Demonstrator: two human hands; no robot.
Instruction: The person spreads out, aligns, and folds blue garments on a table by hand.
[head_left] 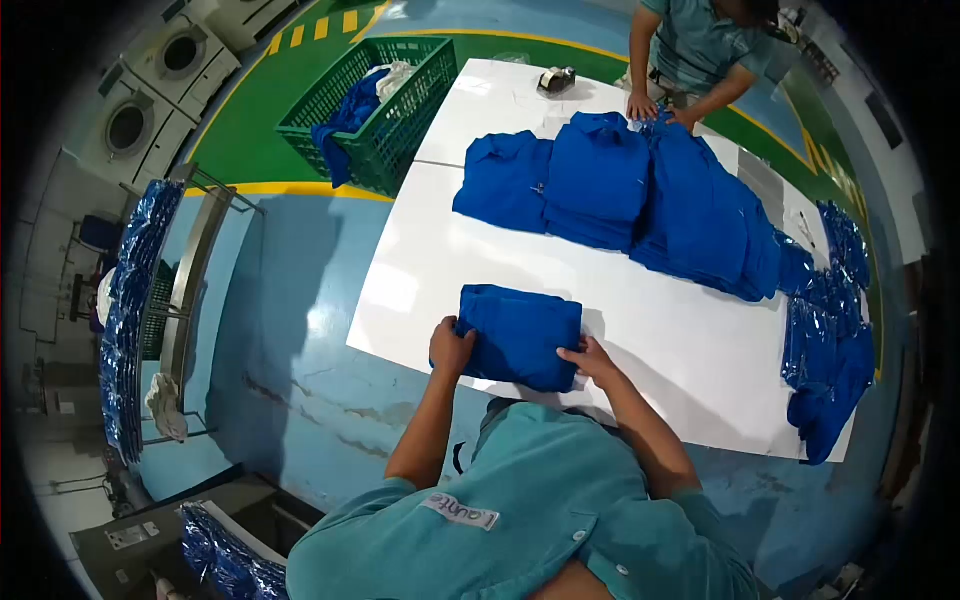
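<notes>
Through the head camera I inspected the worktop [400,275], where a folded blue garment [522,335] lay near the front edge, at the centre of the frame. I found the left hand [453,348] at its left side, the fingers curled and gripping that edge. The right hand [594,362] gripped the right side, thumb laid on top; its other fingers were largely hidden, so I could not tell how far they were closed beneath.

Beyond this piece, I noted a row of stacked blue garments [597,175] running from the upper centre towards the right, well apart from both hands. Blue packets in clear wrapping [812,340] lay at the worktop's right end. A small tape dispenser [556,80] stood near the far edge, at the top of the frame.

At upper right I recorded a co-worker [705,50], both hands on the far side of the stacks. At upper left, a green crate [412,130] on the floor [300,300] held blue and white cloth [362,103], part of it hanging over the rim. At far left, a metal rack [192,260] stood beside a long pile of shiny blue packets [130,320].
</notes>
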